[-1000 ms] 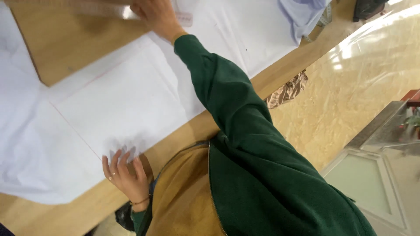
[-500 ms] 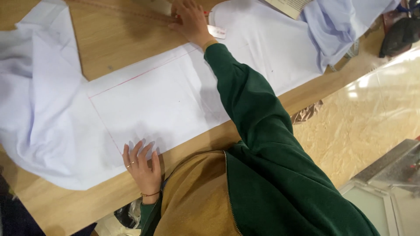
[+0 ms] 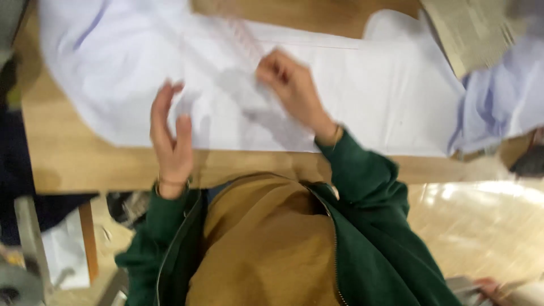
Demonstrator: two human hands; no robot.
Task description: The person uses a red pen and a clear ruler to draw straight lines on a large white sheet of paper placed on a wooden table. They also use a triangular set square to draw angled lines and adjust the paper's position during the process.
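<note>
With the white fabric spread flat on the desk, the right hand should keep its pinching grip on the clear ruler while the left hand, fingers spread, presses the cloth smooth.

Looks like a sewing or tailoring workshop: big plain wooden worktable with white fabric spread flat across it, a pale blue garment heaped at the right end, a paper sheet at the top edge, chipboard-type floor below.
</note>
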